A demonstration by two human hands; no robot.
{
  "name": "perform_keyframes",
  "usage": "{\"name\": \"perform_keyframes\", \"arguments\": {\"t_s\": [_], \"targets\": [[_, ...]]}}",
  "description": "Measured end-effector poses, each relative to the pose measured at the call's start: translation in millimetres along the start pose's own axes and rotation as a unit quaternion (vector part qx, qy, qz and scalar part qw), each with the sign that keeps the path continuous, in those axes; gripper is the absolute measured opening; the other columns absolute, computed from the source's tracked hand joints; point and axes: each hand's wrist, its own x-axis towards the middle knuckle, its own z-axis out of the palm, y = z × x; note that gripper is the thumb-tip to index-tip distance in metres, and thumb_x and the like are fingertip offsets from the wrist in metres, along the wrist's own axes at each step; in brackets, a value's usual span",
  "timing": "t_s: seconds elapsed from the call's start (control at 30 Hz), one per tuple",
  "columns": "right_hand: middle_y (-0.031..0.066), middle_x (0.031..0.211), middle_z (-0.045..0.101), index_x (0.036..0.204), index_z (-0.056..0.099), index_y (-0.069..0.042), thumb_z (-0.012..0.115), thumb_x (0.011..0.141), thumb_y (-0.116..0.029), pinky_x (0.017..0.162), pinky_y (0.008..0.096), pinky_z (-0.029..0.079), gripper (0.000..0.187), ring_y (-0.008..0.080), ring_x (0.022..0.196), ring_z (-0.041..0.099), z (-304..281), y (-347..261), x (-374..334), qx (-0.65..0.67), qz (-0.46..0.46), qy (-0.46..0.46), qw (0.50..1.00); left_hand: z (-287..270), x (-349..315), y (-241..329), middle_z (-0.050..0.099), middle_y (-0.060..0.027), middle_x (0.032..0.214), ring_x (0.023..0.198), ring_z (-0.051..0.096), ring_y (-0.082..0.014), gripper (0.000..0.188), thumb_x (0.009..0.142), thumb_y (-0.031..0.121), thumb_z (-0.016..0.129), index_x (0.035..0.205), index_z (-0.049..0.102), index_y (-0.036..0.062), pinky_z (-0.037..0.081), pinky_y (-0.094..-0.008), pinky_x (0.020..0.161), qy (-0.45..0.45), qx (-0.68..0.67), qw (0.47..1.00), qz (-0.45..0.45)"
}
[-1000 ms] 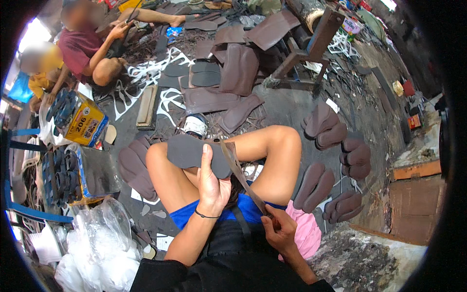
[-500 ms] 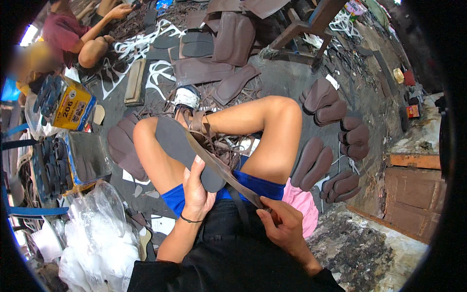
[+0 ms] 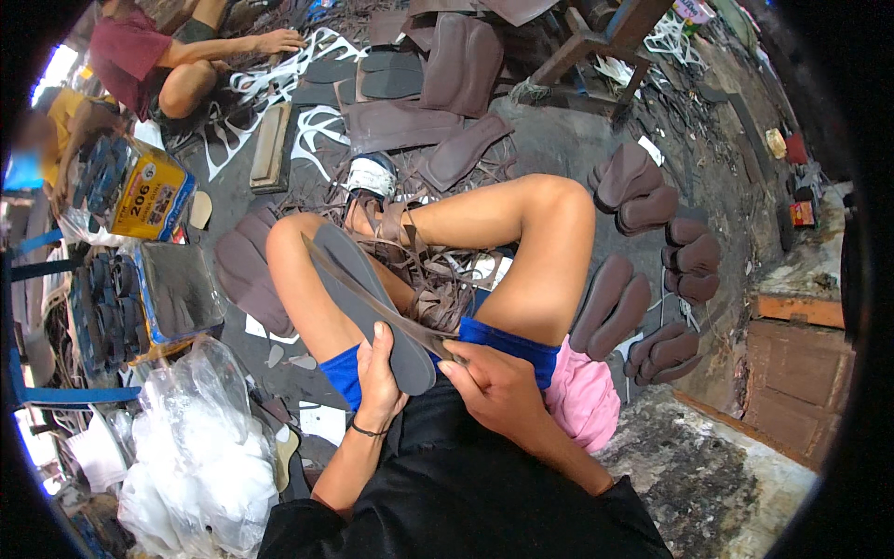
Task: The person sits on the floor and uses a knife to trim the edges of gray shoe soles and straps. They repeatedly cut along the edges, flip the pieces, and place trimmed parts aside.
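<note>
My left hand (image 3: 380, 377) grips the heel end of a dark grey shoe sole (image 3: 349, 281), its thumb on the near face. The sole slants from my left knee toward my lap. My right hand (image 3: 492, 384) pinches the end of a thin brown strip (image 3: 417, 333) just right of the heel. That strip stretches up and leftward across the sole; where it meets the far end is hard to make out. Below my legs' crossing lies a tangle of brown strips (image 3: 440, 303). Beside it, an open can with a white label (image 3: 372, 175) stands near my foot.
Brown padded soles lie in groups at right (image 3: 610, 306) and left (image 3: 253, 270). White cut-out scraps (image 3: 321, 140) and brown sheets (image 3: 405, 128) spread ahead. A plastic bag (image 3: 191, 438) bulges at lower left, below a yellow-blue container (image 3: 149, 196). Other people sit at upper left.
My right hand has come left and upward, closer to the heel, with the strip's end. The strip now crosses the sole's face rather than running along its right edge. A co-worker's arm has shifted.
</note>
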Motion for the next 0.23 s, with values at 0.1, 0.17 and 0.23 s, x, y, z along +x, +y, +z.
{"name": "perform_keyframes", "arguments": {"t_s": [0.1,0.17,0.23], "targets": [[0.0153,0.084,0.07,0.111,0.067,-0.004,0.071,0.091,-0.022,0.065,0.0376,0.054,0.027,0.0286,0.074,0.069,8.5,0.9,13.4,0.032,0.021,0.017,0.999,5.2,-3.2,0.4,0.066,-0.0058,0.099,0.087,0.065,-0.0143,0.034,0.104,0.035,0.051,0.119,0.054,0.0052,0.053,-0.029,0.078,-0.013,0.036,0.999,0.025],[0.0165,0.09,0.07,0.114,0.065,-0.004,0.072,0.091,-0.025,0.068,0.0373,0.055,0.031,0.0285,0.077,0.07,12.2,6.5,18.1,0.097,0.04,0.035,0.994,9.3,-1.3,7.4,0.066,-0.009,0.115,0.098,0.065,-0.0167,0.038,0.101,0.027,0.055,0.13,0.05,0.0032,0.053,-0.0303,0.086,-0.072,0.063,0.995,0.03],[0.0178,0.109,0.069,0.115,0.064,-0.006,0.077,0.087,-0.032,0.078,0.0363,0.055,0.04,0.0271,0.087,0.071,6.9,10.6,19.3,0.115,0.007,-0.015,0.993,20.8,13.7,6.5,0.057,-0.0139,0.134,0.118,0.058,-0.0262,0.053,0.098,0.024,0.06,0.141,0.038,0.0008,0.052,-0.0346,0.097,-0.08,0.051,0.992,0.082]]}}
